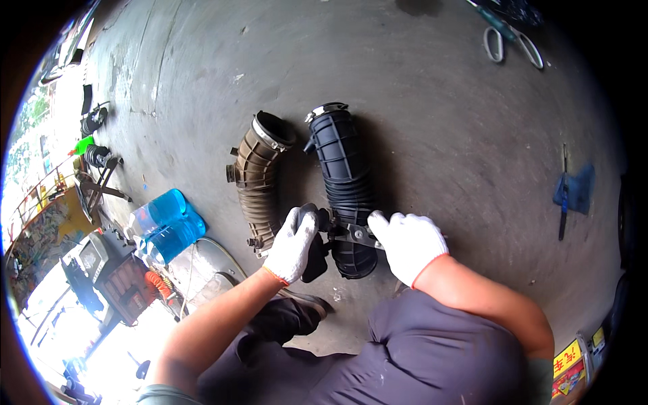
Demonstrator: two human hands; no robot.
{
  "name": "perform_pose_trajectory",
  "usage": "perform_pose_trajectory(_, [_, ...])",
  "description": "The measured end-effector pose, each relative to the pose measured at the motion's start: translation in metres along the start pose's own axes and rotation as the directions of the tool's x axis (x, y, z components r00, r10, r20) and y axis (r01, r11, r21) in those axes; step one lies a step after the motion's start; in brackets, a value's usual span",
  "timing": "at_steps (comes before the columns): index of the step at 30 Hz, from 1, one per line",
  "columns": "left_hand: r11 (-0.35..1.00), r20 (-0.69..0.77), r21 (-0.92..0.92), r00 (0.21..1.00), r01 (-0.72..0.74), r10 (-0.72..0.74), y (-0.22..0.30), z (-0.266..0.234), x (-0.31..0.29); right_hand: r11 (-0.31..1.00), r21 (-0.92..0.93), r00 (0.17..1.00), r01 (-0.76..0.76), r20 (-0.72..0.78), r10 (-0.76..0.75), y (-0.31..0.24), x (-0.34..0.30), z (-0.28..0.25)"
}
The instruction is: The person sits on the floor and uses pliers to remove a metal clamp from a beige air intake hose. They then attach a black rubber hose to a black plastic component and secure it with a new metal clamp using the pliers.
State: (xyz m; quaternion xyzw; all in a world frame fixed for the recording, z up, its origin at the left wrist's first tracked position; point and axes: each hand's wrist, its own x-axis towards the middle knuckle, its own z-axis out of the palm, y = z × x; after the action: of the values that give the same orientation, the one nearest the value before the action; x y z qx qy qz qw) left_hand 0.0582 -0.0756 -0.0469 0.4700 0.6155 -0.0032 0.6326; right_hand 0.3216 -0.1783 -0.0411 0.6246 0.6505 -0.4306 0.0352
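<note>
Grey concrete floor (418,115), stained, fills the view; the person crouches over it, knees in dark trousers at 6 o'clock.

Black hose (343,177), ribbed, lies at centre, running 12 to 6 o'clock, with a metal clamp ring on its far mouth. Tan hose (256,179), dusty and curved, lies just beside it at 9 o'clock, not touching as far as can be seen.

Left hand (293,244), white-gloved, fingers curled and closed over a black fitting on the black hose's near end. Right hand (408,244), same glove, fingers together, pinched on a metal clamp (356,235) strapped across the hose's near end.

Blue jug (167,224) sits at 9 o'clock, near the tan hose. Scissors (513,40) lie well apart at 1 o'clock. Blue rag (575,187) with a thin dark tool across it lies at 3 o'clock. Clutter of machine parts lines the left rim; too blurred to tell more.
</note>
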Motion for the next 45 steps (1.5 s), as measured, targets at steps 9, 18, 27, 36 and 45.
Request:
perform_pose_trajectory(9, [0.987,0.144,-0.156,0.988,-0.041,0.064,0.0,-0.003,0.003,0.989,-0.145,0.999,0.032,0.01,-0.031,-0.001,-0.019,-0.007])
perform_pose_trajectory(18, [0.983,0.035,0.081,0.986,-0.162,0.16,0.023,0.014,-0.015,0.968,-0.247,0.999,-0.042,0.016,0.048,-0.021,-0.033,-0.036])
perform_pose_trajectory(27, [0.975,-0.049,-0.176,0.991,-0.133,0.126,0.017,0.035,-0.033,0.984,-0.11,0.981,-0.142,0.121,0.155,-0.02,-0.04,-0.037])
perform_pose_trajectory(36, [0.992,0.002,-0.116,0.999,0.042,-0.042,0.032,0.033,-0.014,0.992,-0.078,0.987,-0.101,0.115,0.11,0.0,-0.038,-0.025])
perform_pose_trajectory(45, [0.896,0.743,-0.316,0.669,0.311,0.029,-0.002,-0.014,0.036,0.995,-0.102,0.999,0.007,0.052,-0.001,0.017,-0.04,-0.01])
